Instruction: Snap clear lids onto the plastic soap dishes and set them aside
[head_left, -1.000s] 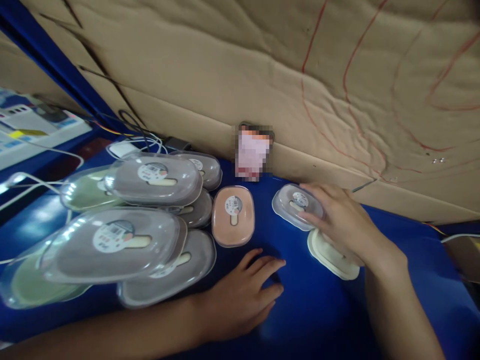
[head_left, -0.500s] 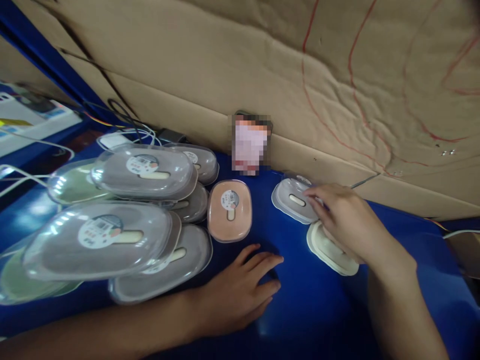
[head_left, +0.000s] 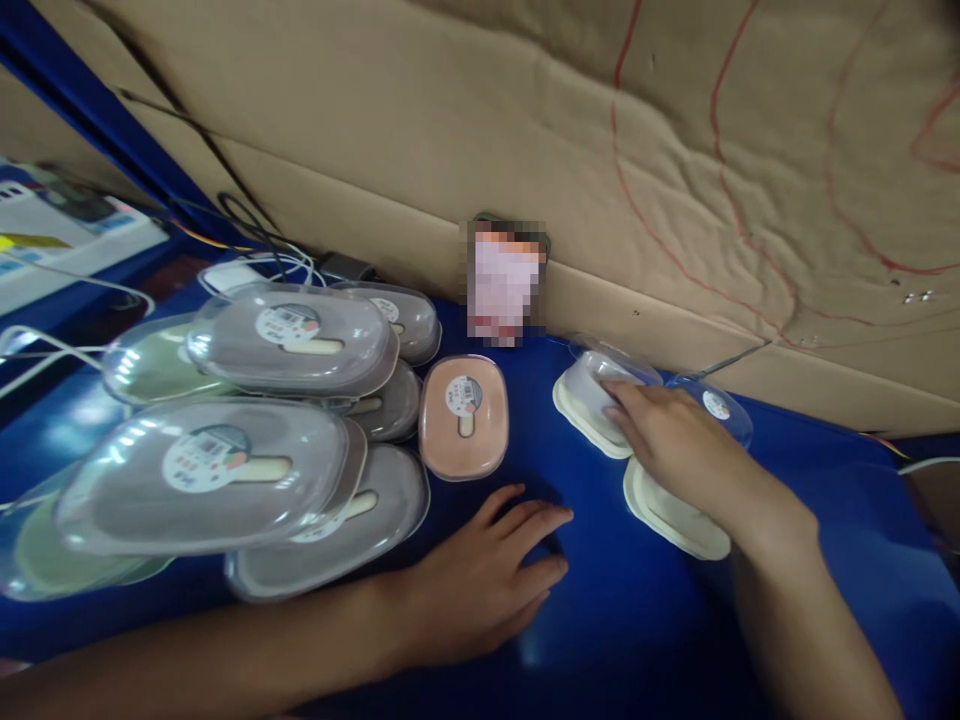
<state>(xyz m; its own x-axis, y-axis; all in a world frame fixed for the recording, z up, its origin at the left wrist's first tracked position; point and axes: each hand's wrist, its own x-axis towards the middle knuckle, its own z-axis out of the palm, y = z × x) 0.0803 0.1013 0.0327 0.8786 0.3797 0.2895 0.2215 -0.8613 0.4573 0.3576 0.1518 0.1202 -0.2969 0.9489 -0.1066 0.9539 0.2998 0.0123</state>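
My left hand (head_left: 491,570) lies on the blue tabletop with its fingers spread and holds nothing. Above its fingertips is an orange ice-lolly-shaped case (head_left: 463,440) with a round label. My right hand (head_left: 675,440) has its fingers bent together at a case with a clear upper part and cream rim (head_left: 589,415); whatever they pinch is hidden. Under that wrist sits a cream tray (head_left: 667,515), partly covered by the hand. Behind the hand stands a clear lid with a label (head_left: 716,405).
Several grey and green clear-lidded cases (head_left: 202,480) are piled at the left. A blurred-out phone (head_left: 506,285) leans on the cardboard wall (head_left: 375,120). White cables (head_left: 52,345) run along the left side.
My right hand's fingers have moved lower into the case, and its light stick no longer shows. The labelled clear lid has come into sight behind the hand. My left hand stays put.
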